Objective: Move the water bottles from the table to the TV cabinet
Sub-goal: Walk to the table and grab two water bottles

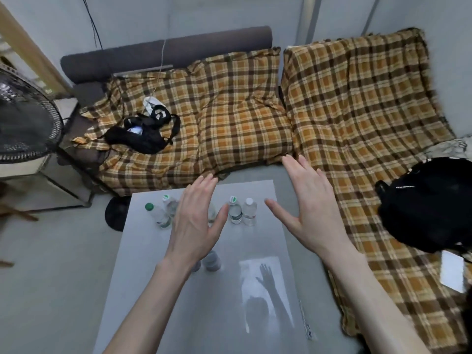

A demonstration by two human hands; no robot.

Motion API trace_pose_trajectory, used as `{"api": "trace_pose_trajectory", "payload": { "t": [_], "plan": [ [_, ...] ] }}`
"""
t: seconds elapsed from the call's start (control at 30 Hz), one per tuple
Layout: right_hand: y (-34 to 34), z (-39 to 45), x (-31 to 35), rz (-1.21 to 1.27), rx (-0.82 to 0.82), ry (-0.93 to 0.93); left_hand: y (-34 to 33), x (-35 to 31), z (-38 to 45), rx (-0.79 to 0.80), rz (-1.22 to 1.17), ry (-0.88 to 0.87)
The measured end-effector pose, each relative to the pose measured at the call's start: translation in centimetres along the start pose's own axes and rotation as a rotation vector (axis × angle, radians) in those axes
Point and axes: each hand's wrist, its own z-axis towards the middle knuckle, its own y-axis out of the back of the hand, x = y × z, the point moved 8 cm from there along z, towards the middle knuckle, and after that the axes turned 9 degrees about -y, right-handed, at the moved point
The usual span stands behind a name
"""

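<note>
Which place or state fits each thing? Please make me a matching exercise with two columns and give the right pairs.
Things:
1. left hand
2. green-capped bottle
3. fan
4. backpack

Places or states:
A. at the left edge of the view
B. on the blanket, at the right
C. standing on the table, far left of the row
D. open, above the bottles, holding nothing

Pairs: 1-D, 2-C, 3-A, 4-B
</note>
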Motion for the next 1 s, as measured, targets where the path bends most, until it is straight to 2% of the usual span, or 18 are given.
{"api": "trace_pose_trajectory", "payload": {
  "t": [0.2, 0.63, 0.83, 1.0],
  "plan": [
    [-5.9, 1.6, -3.3, 0.002, 0.080, -0.080, -6.1, 2.8, 1.0, 0.090, -0.031, 0.023],
    [-21.5, 6.8, -7.0, -0.145, 0.244, -0.097, -20.7, 14.0, 2.2, 0.271, -0.071, 0.123],
    [-29.5, 7.2, -9.4, -0.255, 0.376, -0.065, -27.4, 17.3, 2.6, 0.395, -0.055, 0.196],
    [-36.7, 7.9, -11.3, -0.386, 0.562, -0.125, -31.5, 19.1, 0.8, 0.527, -0.046, 0.256]
  ]
}}
